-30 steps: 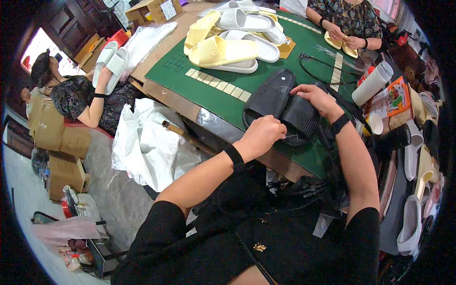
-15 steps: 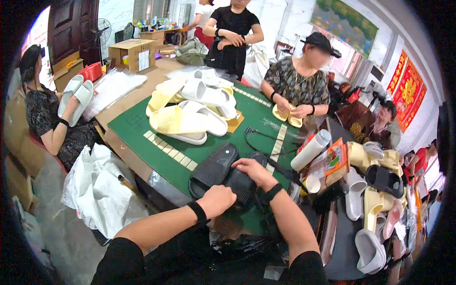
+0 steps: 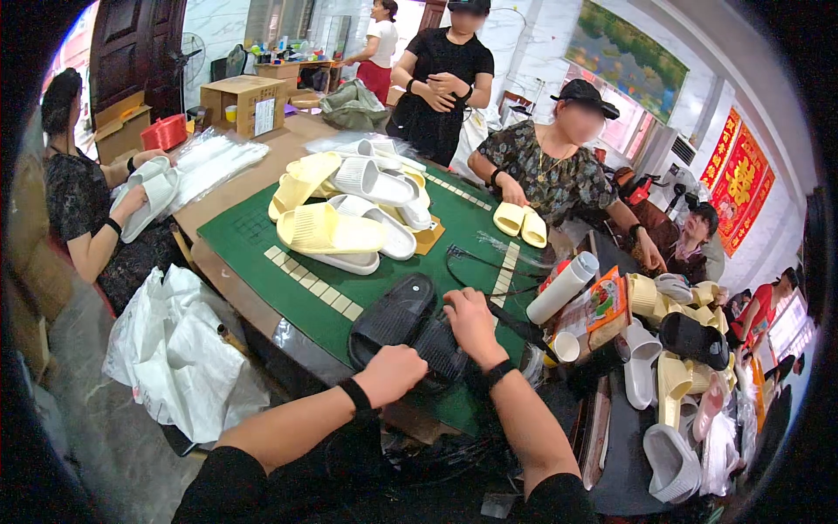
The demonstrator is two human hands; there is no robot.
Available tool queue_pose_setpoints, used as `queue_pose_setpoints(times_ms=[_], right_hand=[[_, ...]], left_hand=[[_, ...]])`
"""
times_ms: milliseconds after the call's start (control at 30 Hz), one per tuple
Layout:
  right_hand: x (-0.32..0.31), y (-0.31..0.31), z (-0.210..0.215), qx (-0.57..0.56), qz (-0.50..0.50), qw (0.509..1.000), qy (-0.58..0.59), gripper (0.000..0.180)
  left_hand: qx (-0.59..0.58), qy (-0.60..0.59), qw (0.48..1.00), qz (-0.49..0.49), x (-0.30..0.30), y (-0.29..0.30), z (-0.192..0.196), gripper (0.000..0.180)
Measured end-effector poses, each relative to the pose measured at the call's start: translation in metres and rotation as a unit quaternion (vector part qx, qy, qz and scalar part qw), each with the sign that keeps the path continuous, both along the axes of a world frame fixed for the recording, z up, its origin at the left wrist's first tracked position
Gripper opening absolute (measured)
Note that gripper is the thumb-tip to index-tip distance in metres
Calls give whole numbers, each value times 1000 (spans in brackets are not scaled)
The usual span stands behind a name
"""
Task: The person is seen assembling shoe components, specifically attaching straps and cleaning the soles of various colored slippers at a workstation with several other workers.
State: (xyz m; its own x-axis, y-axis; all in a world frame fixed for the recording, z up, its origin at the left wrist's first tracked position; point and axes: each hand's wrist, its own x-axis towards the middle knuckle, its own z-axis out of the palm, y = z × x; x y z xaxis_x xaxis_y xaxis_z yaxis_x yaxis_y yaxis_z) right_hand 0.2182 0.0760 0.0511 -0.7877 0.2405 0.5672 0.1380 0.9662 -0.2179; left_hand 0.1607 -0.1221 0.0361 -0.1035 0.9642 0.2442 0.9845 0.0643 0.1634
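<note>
Two black slippers lie side by side at the near edge of the green table mat. The left black slipper [image 3: 397, 316] shows its ribbed strap toward me and its insole pointing away. My left hand [image 3: 391, 374] is closed at the near end of the pair, its fingers on the right black slipper [image 3: 443, 351]. Bent over the far part of that same slipper is my right hand [image 3: 474, 321], fingers curled round its edge. The fingertips of my left hand are partly hidden.
On the green mat [image 3: 253, 229] sits a pile of yellow and white slippers [image 3: 336, 229]. A white bottle [image 3: 563, 286], paper cup [image 3: 566, 343] and more slippers [image 3: 672, 375] stand right. Across the table a person touches small yellow slippers [image 3: 520, 224]; at left another holds a pale slipper [image 3: 150, 199].
My right hand has shifted slightly on the right slipper, which sits a little nearer me. The person opposite has put down the yellow slippers and reaches out to the right.
</note>
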Motion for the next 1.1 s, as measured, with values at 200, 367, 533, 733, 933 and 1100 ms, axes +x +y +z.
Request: queue_pose_setpoints(times_ms=[200,367,533,733,933,1100], right_hand=[[23,-63,23,-164,166,972,-38,16],[43,-92,0,-234,150,958,-74,17],[59,-98,-32,-240,97,966,0,17],[53,-104,-39,-298,53,951,61,4],[38,-77,-49,-514,12,846,141,7],[27,-72,-22,-576,28,796,183,6]], left_hand=[[47,-271,960,41,-33,-21,-7,13],[120,-322,939,39,-37,-23,-13,17],[118,-325,938,30,-36,-23,-12,12],[225,-419,875,87,-33,-34,-12,11],[270,-485,827,90,-29,-12,-32,11],[300,-454,835,84,-37,15,-38,11]])
